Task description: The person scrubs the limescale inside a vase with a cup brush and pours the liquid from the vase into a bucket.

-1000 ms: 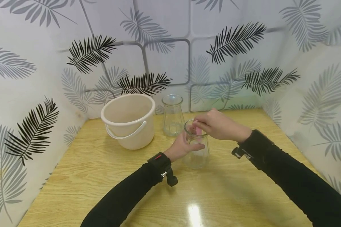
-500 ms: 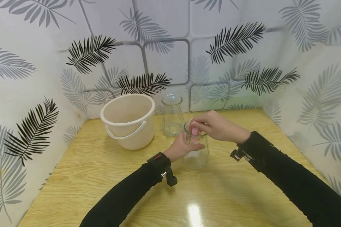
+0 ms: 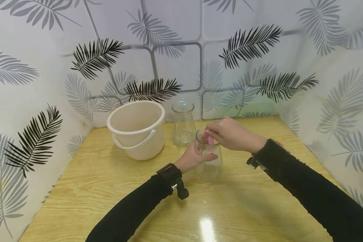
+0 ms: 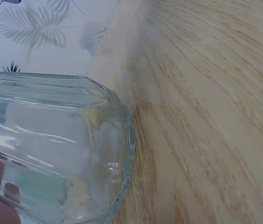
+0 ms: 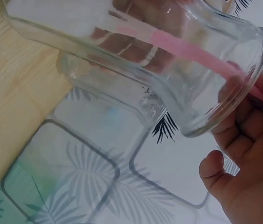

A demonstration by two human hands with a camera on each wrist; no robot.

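Note:
A clear glass vase (image 3: pixel 210 169) with a flared rim stands on the table in front of me. My left hand (image 3: pixel 191 158) grips it below the neck, thumb across the near side and fingers behind. At the mouth, my right hand (image 3: pixel 231 134) pinches a slim pink handle (image 3: pixel 211 140). Through the glass in the right wrist view, the pink handle (image 5: pixel 192 51) slants down inside the vase (image 5: pixel 201 93); whatever is at its lower end is too blurred to tell. In the left wrist view the faceted vase base (image 4: pixel 122 154) meets the wood.
A second clear glass vase (image 3: pixel 184 129) stands behind, near the patterned wall (image 3: pixel 178 70). To its left is a cream bucket (image 3: pixel 145 144) with its handle hanging in front. Light wood tabletop (image 3: pixel 109 188) extends around the objects; leaf-patterned walls bound it at the back and sides.
My right hand has shifted slightly left and back right over the rim, the pink handle moving with it inside the vase. My left hand and the vase have stayed in place.

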